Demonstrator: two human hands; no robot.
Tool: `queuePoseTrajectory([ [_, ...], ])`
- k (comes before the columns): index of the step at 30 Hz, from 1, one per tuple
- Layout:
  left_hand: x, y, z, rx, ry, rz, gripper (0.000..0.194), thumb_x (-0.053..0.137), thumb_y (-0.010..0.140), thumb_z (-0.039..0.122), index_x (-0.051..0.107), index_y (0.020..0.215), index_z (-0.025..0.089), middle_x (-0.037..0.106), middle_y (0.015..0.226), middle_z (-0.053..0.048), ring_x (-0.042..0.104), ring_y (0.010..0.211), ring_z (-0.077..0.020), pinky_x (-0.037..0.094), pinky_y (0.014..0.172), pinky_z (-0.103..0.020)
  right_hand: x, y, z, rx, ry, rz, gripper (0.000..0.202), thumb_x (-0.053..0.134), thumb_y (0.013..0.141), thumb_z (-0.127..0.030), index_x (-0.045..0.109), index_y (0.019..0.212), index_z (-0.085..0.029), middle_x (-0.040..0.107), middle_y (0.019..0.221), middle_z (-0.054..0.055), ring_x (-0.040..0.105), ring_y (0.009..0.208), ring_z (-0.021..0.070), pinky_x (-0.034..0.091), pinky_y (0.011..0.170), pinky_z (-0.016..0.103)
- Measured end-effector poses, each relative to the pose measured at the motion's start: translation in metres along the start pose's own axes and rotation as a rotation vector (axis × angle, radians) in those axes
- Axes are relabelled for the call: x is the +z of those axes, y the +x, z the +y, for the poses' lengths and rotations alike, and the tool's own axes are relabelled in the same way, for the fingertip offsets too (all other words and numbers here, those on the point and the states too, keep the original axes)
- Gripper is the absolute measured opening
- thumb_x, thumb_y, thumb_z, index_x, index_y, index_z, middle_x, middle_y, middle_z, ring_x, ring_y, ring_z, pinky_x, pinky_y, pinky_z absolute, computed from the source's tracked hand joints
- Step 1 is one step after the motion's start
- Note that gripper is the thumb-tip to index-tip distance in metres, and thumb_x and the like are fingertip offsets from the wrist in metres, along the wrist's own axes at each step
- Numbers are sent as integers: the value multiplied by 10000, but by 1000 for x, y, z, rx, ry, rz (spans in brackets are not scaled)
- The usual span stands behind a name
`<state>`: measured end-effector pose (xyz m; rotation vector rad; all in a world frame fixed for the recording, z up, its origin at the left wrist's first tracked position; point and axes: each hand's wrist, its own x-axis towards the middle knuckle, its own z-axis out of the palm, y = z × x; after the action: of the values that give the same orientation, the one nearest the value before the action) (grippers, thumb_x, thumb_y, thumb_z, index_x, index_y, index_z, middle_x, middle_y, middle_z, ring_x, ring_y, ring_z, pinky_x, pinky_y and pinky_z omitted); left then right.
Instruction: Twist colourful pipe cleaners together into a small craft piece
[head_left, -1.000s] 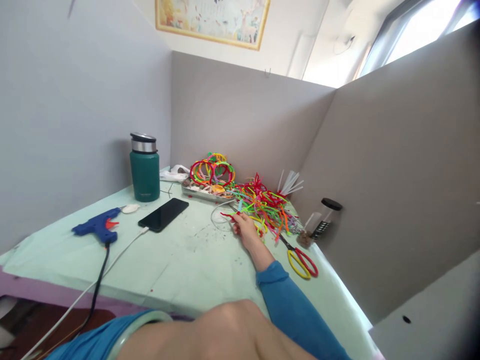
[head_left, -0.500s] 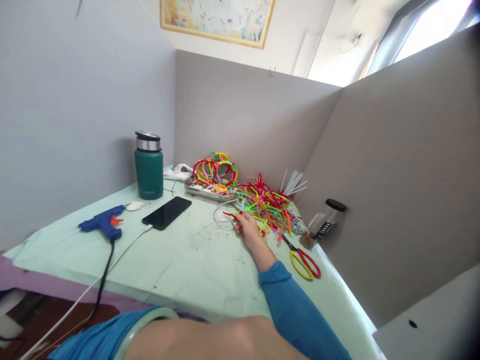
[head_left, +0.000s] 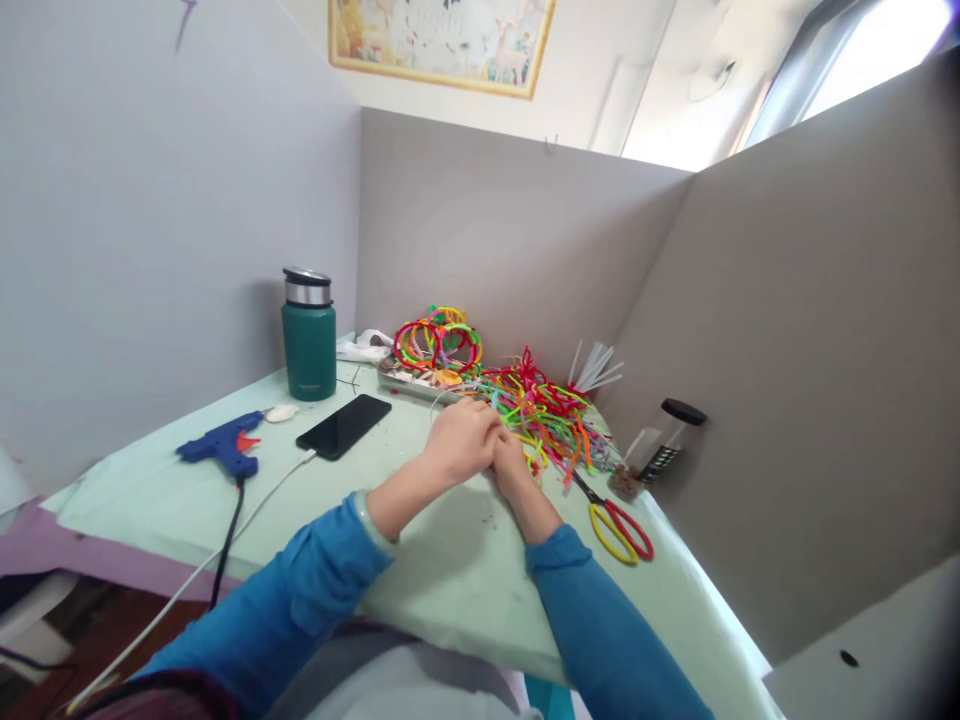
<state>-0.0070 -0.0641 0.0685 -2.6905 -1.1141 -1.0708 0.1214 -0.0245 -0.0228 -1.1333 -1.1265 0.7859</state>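
Two bare hands meet above the middle of a table covered in pale green sheeting (head_left: 450,595), both wrists emerging from blue sleeves (head_left: 319,565). The left hand (head_left: 463,440) is bent with its fingers curled inward, its fingertips meeting the right hand (head_left: 514,467), which is likewise partly closed; whatever either may grip is hidden by the fingers, so it cannot be told whether they hold anything. Just beyond and to the right of the hands lies a tangled heap of fuzzy coloured stems (head_left: 546,410), in red, green, orange, yellow and pink. Adjoining it on the left, a shallow metal tray (head_left: 409,387) bears small pieces and several multicoloured rings (head_left: 437,343). White sticks (head_left: 595,368) fan out behind the heap. Scissors (head_left: 621,530) with one yellow and one red handle lie to the right, blades directed towards the heap, near a clear jar (head_left: 664,450) with a black lid. On the left are a dark phone (head_left: 343,427) joined to a white cable (head_left: 187,585), an upright green bottle (head_left: 309,350) and a blue glue gun (head_left: 221,443) lying on its side, its nozzle just beside a small white disc (head_left: 281,413).
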Motion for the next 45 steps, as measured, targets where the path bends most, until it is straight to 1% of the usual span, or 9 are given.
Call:
queuePoseTrajectory([
  [5, 31, 0, -22, -234, 199, -85, 262, 413, 831, 252, 652, 847, 145, 653, 885, -113, 580, 870, -209, 435, 758, -302, 3, -1, -3, 56, 106, -58, 186, 568, 653, -308, 419, 614, -203, 391, 429, -86, 346, 371, 67, 256, 374, 210],
  [9, 50, -6, -36, -358, 104, -209, 366, 350, 868, 357, 661, 826, 170, 677, 837, -97, 613, 806, -196, 427, 684, -269, 4, -2, -4, 76, 69, -67, 149, 566, 647, -283, 444, 628, -199, 410, 421, -85, 353, 358, 68, 250, 370, 210],
  [12, 58, -6, -46, -445, 30, -188, 397, 356, 862, 408, 665, 829, 160, 684, 843, -110, 615, 808, -196, 420, 679, -261, 4, -2, -3, 70, 44, -78, 158, 575, 656, -297, 457, 631, -196, 413, 415, -84, 352, 356, 67, 249, 374, 211],
  [18, 77, 2, -65, -528, -367, -122, 285, 478, 790, 358, 679, 779, 156, 679, 747, -42, 581, 707, -134, 406, 627, -207, 3, -2, -2, 64, 50, -134, 187, 604, 665, -325, 473, 648, -193, 435, 432, -78, 358, 376, 68, 250, 388, 211],
  [21, 88, 3, -72, -642, -613, -78, 282, 533, 740, 385, 664, 741, 136, 610, 589, -6, 532, 579, -107, 389, 538, -189, 3, -4, -3, 53, 57, -160, 196, 614, 665, -329, 471, 655, -194, 444, 439, -77, 366, 383, 71, 255, 393, 212],
  [25, 93, 3, -76, -721, -749, -76, 237, 569, 703, 350, 619, 669, 121, 526, 501, 17, 461, 483, -83, 359, 481, -190, 3, -5, -5, 47, 59, -189, 185, 611, 675, -324, 481, 673, -192, 460, 447, -72, 379, 389, 72, 264, 396, 208],
  [30, 85, 4, -71, -643, -525, -21, 174, 543, 723, 277, 588, 641, 130, 552, 552, 7, 476, 531, -91, 355, 510, -200, 3, -2, -3, 95, 99, -149, 234, 622, 666, -371, 469, 677, -195, 436, 419, -75, 363, 358, 68, 235, 372, 202],
  [36, 72, -3, -56, -221, -257, 59, 174, 484, 795, 268, 613, 776, 152, 617, 761, -36, 527, 690, -125, 392, 642, -233, -1, 2, 0, 150, 214, -128, 296, 648, 634, -427, 484, 692, -187, 428, 396, -72, 345, 352, 64, 245, 379, 199],
  [45, 73, -6, -59, -343, -116, -108, 251, 523, 776, 360, 672, 809, 161, 656, 798, -65, 565, 706, -149, 397, 666, -243, 1, 1, 3, 129, 149, -132, 331, 662, 629, -458, 491, 691, -182, 443, 422, -72, 360, 350, 60, 252, 367, 199],
])
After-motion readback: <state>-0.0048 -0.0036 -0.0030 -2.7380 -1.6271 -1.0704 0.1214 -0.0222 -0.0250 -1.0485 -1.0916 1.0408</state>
